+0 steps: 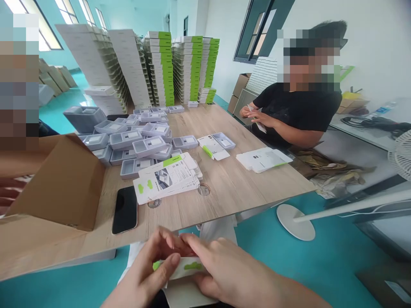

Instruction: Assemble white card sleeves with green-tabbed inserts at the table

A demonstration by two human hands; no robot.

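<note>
Low in the view, over my lap, my left hand (157, 261) and my right hand (221, 265) both grip a white cardboard box (189, 293) with green hang-hole marks on its flap. My left thumb presses on the flap from the left. The right hand's fingers curl over the far edge. Part of the box is hidden under my hands. Just beyond, on the table, lies a fanned pile of flat printed cartons (173, 177), white with green. Beside it rests a black phone (125, 209).
Several grey plastic trays (150, 146) are heaped on the table (221, 201). Tall stacks of white-green boxes (162, 68) stand behind. An open brown carton (64, 184) sits left, near another person's hand. At right, a person in a black shirt (298, 111) handles something white. A white fan (295, 222) stands there.
</note>
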